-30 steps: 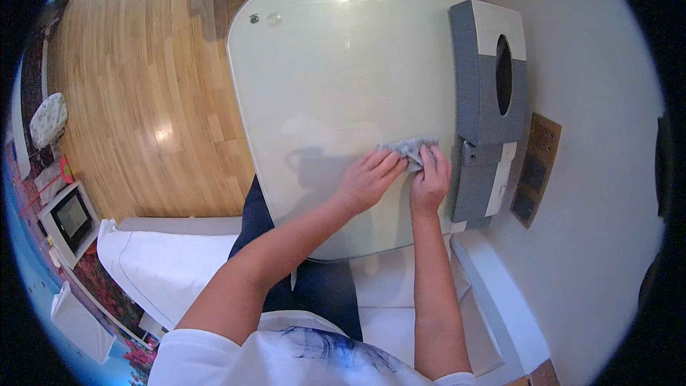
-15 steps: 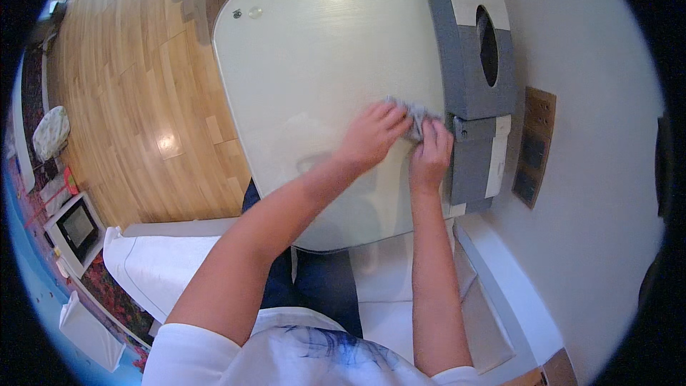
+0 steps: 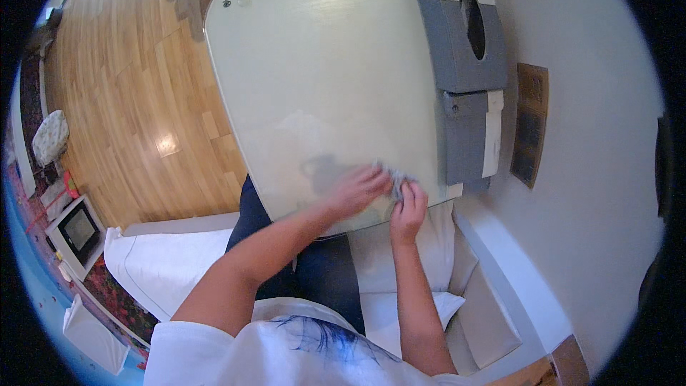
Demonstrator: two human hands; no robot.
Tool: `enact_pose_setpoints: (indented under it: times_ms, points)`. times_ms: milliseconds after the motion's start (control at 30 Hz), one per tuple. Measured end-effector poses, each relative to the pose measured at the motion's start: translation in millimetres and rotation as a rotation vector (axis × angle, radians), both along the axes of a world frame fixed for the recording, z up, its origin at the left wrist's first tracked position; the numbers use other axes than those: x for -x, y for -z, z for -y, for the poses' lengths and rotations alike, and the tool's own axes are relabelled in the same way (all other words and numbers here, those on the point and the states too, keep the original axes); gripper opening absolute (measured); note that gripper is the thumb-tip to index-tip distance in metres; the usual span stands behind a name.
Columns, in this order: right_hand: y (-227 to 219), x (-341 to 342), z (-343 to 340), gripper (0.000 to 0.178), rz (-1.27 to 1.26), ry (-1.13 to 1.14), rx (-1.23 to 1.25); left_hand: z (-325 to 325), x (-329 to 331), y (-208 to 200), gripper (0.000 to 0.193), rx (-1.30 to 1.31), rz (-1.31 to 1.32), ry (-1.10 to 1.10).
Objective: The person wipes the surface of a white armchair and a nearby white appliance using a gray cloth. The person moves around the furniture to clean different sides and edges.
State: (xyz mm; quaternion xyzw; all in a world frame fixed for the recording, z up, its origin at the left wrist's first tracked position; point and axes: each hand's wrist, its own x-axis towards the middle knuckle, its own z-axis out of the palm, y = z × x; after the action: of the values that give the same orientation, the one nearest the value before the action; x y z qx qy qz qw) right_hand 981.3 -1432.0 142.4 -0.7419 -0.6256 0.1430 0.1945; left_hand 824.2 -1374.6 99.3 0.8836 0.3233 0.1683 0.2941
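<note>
Cloth nearer table's front edge, in grasp of left fingers and right fingers (grey box near)

Compared with half a second ago, the grey cloth is brought lower in the frame by the left hand and the right hand, and it is now found close to the near edge of the table. The right hand is placed farther from the lower grey box, with a gap between them. The whole view is also shifted: the table and the box with an oval opening are displaced toward the top of the frame, where the table's far edge is partly cut off.
</note>
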Motion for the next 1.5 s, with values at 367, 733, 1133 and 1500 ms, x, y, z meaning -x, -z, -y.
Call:
enact_pose_setpoints:
  times_ms: [367, 733, 1133, 1500]
  points:
    - [18.8, 18.7, -31.7, 0.033, 0.029, 0.063, -0.088, -79.0, -12.7, -27.0, 0.038, -0.096, -0.019, -0.013]
    - [-1.8, 33.5, 98.6, 0.035, -0.096, 0.017, 0.092, 49.8, 44.4, -30.5, 0.043, -0.057, -0.1, 0.246]
    - [16.3, 11.2, 54.0, 0.039, 0.024, 0.374, 0.077, 15.6, -32.4, -14.5, 0.039, -0.005, 0.054, 0.125]
    - [1.5, 186.0, 93.5, 0.037, -0.17, 0.035, 0.162, 46.5, 182.7, -38.6, 0.04, -0.087, -0.223, 0.213]
